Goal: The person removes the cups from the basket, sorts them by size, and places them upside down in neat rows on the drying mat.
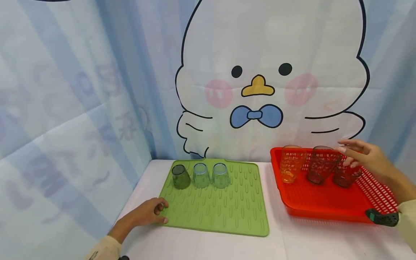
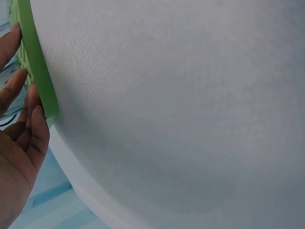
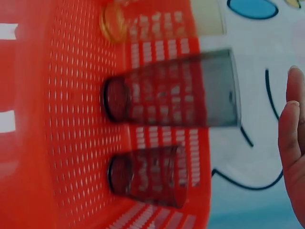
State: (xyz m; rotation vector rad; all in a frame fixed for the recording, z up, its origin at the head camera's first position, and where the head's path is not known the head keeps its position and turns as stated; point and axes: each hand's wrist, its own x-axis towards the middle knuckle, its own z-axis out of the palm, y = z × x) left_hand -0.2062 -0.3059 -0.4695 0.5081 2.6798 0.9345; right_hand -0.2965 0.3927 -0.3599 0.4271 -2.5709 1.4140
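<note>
My right hand (image 1: 368, 157) is raised over the back right of a red plastic basket (image 1: 325, 213), its fingers loosely bent with nothing between them. Below and left of it a tall grey glass (image 1: 320, 168) stands in the basket. A tall amber glass (image 1: 290, 166) is left of that one, and a shorter dark glass (image 1: 346, 177) stands right of it. With its fingers loosely bent, my left hand (image 1: 147, 211) is at the left edge of a green drying mat (image 1: 221, 213); in the left wrist view its fingertips (image 2: 39, 117) are against the mat's rim.
Along the mat's back left are a dark green glass (image 1: 181, 177) and two clear glasses, one in the middle (image 1: 201, 177) and one on the right (image 1: 221, 177), seemingly upside down. Printed curtains (image 1: 256, 43) hang behind and left of the white-covered table (image 1: 240, 249).
</note>
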